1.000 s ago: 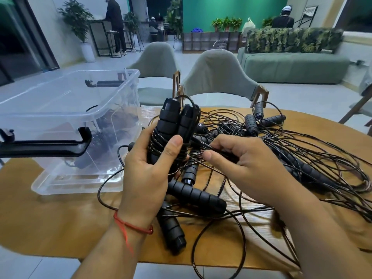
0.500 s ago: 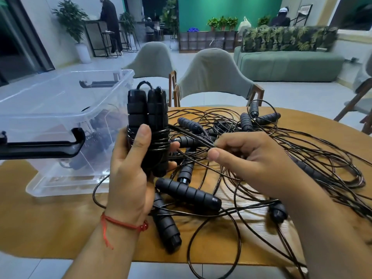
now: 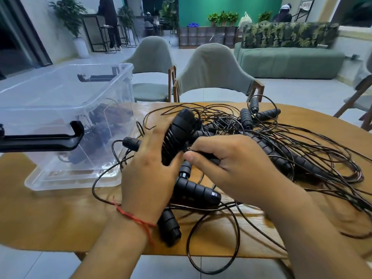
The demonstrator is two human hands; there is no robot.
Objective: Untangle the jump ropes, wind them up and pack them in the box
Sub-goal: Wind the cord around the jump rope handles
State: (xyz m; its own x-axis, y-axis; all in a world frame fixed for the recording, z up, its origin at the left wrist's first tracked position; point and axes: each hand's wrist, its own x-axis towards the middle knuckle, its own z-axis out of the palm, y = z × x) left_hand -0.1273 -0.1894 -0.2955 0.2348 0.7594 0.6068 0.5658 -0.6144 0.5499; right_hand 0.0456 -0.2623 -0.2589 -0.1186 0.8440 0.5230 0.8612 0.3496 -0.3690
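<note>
STEP: winding, near done by my read | left hand [image 3: 149, 178] grips wound bundle [image 3: 179, 133], tilted toward 1 o'clock above table [image 3: 50, 218] | right hand [image 3: 231, 166] pinches black cord [image 3: 205, 156] at bundle's base | tangle [image 3: 291, 150] at 3 o'clock | box [image 3: 40, 101] at 10 o'clock, dark ropes [image 3: 104, 125] inside | NEXT: probably secure the end, then carry the bundle to the box.

- The wound bundle [image 3: 178, 137], upright half a second ago, has been tipped rightward and lowered toward the tangle [image 3: 291, 146]; it is now blurred.
- The left hand [image 3: 149, 178] has been lowered with it.
- The right hand [image 3: 231, 164], with a cord [image 3: 204, 155] pinched, has been drawn in against the bundle.
</note>
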